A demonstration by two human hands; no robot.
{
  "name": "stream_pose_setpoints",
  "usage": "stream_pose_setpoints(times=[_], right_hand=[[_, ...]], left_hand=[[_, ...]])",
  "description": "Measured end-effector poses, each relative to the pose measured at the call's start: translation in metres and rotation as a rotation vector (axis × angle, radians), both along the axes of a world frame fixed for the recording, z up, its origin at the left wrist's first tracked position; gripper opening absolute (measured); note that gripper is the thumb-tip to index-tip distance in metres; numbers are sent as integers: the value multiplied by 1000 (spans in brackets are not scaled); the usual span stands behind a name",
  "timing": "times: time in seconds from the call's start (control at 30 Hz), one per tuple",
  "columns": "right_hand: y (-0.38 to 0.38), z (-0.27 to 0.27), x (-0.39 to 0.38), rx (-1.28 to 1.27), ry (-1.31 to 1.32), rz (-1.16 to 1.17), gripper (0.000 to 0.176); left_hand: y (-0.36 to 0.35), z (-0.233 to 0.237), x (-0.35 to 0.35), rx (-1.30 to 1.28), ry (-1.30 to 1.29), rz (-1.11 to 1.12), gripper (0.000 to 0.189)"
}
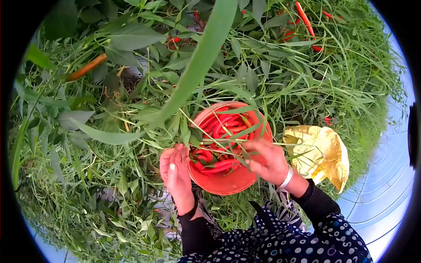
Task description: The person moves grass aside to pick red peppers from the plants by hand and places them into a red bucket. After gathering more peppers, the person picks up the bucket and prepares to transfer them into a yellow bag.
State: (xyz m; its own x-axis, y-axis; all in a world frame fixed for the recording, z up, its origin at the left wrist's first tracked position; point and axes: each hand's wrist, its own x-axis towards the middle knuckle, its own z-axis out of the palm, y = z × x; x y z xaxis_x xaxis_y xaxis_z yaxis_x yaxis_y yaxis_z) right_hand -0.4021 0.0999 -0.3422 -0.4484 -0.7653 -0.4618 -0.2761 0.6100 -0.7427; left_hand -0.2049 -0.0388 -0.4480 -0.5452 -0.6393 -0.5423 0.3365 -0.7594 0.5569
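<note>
Red chillies (222, 126) with some green stems fill much of a round red bowl (223, 185) among the plants. At the bowl's left rim is my left hand (176, 168), its fingers bent together at leaves and stems; whatever they grip is hidden. My right hand (266, 161) reaches over the right rim, fingers curled in a pinch near thin green stems and grass blades. I cannot make out what is between those fingers.
Dense green plants and long grass surround the bowl. A yellow sack (318, 153) lies to the right. Red chillies (305, 19) hang at the upper right, and an orange-brown chilli (87, 67) at the upper left. A long leaf (193, 74) crosses the view.
</note>
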Motion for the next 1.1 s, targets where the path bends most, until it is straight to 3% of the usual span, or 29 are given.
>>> stream_pose_setpoints(times=[0.13,0.2,0.3,0.33,0.37,0.43,0.5,0.57,0.63,0.73,0.77,0.83,0.9,0.93,1.0,1.1], right_hand=[[-76,-49,-47,-314,335,117,41],[-95,-106,-75,-288,386,278,52],[-73,-192,-120,232,500,457,57],[-64,-179,-131,454,374,467,55],[-38,-199,-145,376,375,521,51],[-9,-186,-137,271,407,484,49],[13,-188,-125,344,276,414,40],[33,-184,-113,43,302,275,30],[40,-186,-109,59,257,226,29],[61,-191,-114,157,73,269,29],[58,-186,-117,252,-208,156,31],[60,-176,-97,174,-705,-411,36],[66,-142,-73,147,-829,-711,40],[88,-168,-71,-403,-807,-374,42],[104,-156,-57,-179,-869,-565,42],[113,-172,-42,-58,-904,-743,42]], left_hand=[[3,3,-7,-157,-118,-121,66],[5,8,-14,-229,-138,-151,69],[4,14,-16,-308,-162,-207,78],[4,15,-17,-305,-181,-204,80],[5,16,-19,-301,-196,-202,82],[11,13,-21,-312,-186,-179,79],[15,11,-24,-430,-326,-162,72],[21,3,-25,-344,-335,-25,60],[25,-3,-18,-233,-468,-5,57],[26,-11,-13,-399,-598,-361,56],[20,-4,-17,-766,-714,-541,56],[23,-9,-11,-729,-809,-520,56],[25,-27,3,-515,-882,-533,56],[26,-28,5,-240,-676,-430,57],[25,-17,-5,-203,-682,-378,56],[31,-19,-3,-260,-759,-287,53]])
